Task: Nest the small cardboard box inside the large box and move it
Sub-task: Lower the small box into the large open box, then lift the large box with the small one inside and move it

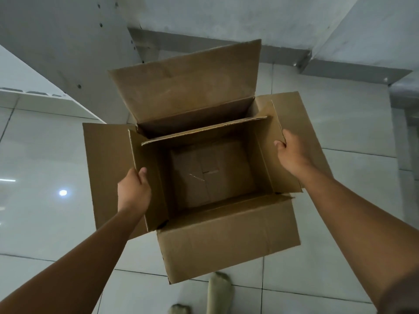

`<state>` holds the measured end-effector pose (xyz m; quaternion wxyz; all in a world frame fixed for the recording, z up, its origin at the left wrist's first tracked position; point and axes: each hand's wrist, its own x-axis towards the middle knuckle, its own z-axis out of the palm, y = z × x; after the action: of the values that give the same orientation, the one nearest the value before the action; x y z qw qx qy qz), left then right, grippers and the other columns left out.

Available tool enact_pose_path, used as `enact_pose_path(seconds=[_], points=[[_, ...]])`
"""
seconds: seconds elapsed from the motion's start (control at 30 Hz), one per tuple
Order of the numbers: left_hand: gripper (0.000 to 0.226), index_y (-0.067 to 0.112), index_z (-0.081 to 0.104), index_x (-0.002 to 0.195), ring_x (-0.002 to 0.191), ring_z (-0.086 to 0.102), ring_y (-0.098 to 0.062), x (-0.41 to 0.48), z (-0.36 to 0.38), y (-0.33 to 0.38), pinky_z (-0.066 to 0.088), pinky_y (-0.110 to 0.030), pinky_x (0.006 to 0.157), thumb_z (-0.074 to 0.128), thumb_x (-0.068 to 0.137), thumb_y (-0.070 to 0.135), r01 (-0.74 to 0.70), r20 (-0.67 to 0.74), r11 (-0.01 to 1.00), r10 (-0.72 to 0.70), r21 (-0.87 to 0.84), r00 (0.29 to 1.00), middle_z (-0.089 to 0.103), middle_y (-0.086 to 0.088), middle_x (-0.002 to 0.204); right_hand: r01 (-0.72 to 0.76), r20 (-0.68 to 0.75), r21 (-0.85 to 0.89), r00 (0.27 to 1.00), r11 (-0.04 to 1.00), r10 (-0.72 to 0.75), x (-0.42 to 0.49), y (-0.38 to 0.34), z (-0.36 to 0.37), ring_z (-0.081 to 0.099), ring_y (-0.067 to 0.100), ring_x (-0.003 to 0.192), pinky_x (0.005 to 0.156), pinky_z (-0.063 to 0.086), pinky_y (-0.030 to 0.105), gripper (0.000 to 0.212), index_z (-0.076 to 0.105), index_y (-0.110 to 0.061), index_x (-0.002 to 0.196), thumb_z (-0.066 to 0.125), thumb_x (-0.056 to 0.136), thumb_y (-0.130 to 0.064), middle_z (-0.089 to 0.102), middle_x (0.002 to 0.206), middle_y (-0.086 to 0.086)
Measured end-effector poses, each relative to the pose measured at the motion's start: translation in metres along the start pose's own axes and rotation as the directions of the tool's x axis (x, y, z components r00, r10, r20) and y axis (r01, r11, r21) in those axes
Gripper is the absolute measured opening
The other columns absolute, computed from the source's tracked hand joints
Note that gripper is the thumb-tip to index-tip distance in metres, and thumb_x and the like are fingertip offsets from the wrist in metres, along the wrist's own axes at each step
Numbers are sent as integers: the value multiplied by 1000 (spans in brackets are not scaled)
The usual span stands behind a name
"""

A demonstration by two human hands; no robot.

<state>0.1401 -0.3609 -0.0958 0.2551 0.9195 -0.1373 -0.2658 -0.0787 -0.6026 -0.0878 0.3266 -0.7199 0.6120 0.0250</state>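
Large box (229, 241): brown cardboard, centre of frame, all flaps splayed open.
Small box (210, 173): brown, open-topped, upright, nested inside, flaps raised against the large box's walls.

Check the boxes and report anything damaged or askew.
The large box shows a small tear at its near right corner. The small box sits inside it, its flaps standing up unevenly. Nothing else stands out.

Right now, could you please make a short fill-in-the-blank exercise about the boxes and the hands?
1. The small cardboard box sits ____ the large cardboard box.
2. The left hand grips a side ____ of the small box.
3. The top flaps of both boxes are ____.
4. The boxes are over a ____ floor.

Missing words: inside; flap; open; tiled
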Motion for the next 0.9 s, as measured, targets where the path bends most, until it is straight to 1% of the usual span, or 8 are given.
enact_pose_path(seconds=[0.13, 0.33, 0.43, 0.53, 0.63, 0.73, 0.83, 0.9], points=[[36, -7, 53, 103, 54, 43, -15, 21, 12, -18, 33, -27, 47, 39, 97, 26, 26, 28, 998, -28, 53, 999, 50, -7, 67, 51, -84, -84, 995, 995, -58, 13, 9, 20, 61, 39, 100, 72, 45, 37, 24, 57, 1, 111, 53, 92, -15, 63, 101, 22], [30, 5, 55, 120, 92, 63, -26, 22, 19, -36, 55, -40, 84, 44, 92, 6, 0, 39, 998, 2, -55, 999, 66, -14, 110, 68, -139, 0, 988, 998, -68, 4, 24, 43, 64, 31, 102, 86, 51, 32, 29, 61, -2, 114, 48, 90, 4, 68, 109, 18], [32, 8, 52, 124, 97, 60, -23, 8, 20, -36, 51, -33, 85, 47, 93, 11, -84, 48, 996, 85, -13, 995, 62, -13, 116, 126, -152, -28, 980, 992, -129, -14, 33, 46, 63, 28, 101, 82, 49, 30, 27, 58, -4, 117, 53, 90, -8, 66, 112, 15], [42, 13, 44, 131, 122, 47, -26, -17, 24, -42, 41, -38, 103, 50, 92, 25, -206, 39, 973, 203, 106, 978, 46, -12, 135, 205, -132, -130, 966, 970, -222, -39, 45, 47, 54, 28, 118, 92, 46, 33, 43, 49, -11, 129, 57, 90, -26, 56, 129, 13], [69, 14, 28, 142, 141, 26, -30, -45, 39, -62, 21, -43, 116, 46, 87, 51, -321, 91, 896, 308, 307, 947, 28, -15, 151, 259, 6, -229, 964, 938, -265, -65, 63, 53, 22, 29, 143, 111, 29, 45, 70, 28, -20, 143, 55, 85, -48, 25, 155, 9], [96, 13, 12, 149, 148, -7, -28, -59, 59, -93, -8, -40, 116, 23, 76, 76, -431, 191, 791, 387, 434, 902, 0, -14, 160, 325, 141, -377, 946, 867, -293, -75, 86, 73, -10, 28, 147, 116, 2, 52, 102, 7, -26, 149, 38, 69, -81, -9, 160, 8], [108, 8, 18, 148, 146, -9, -28, -46, 68, -115, -2, -43, 116, 6, 71, 83, -490, 179, 691, 473, 532, 863, 1, -16, 160, 346, 74, -498, 930, 795, -359, -68, 102, 95, -14, 30, 145, 114, -7, 51, 121, 4, -21, 149, 11, 54, -94, -14, 159, 13], [109, 5, 26, 145, 146, 0, -31, -34, 72, -120, 5, -45, 115, 7, 71, 83, -508, 154, 683, 511, 525, 846, 8, -18, 159, 337, -5, -510, 919, 791, -395, -61, 105, 105, -7, 32, 146, 114, -4, 52, 122, 11, -16, 149, 10, 54, -94, -5, 159, 17]])
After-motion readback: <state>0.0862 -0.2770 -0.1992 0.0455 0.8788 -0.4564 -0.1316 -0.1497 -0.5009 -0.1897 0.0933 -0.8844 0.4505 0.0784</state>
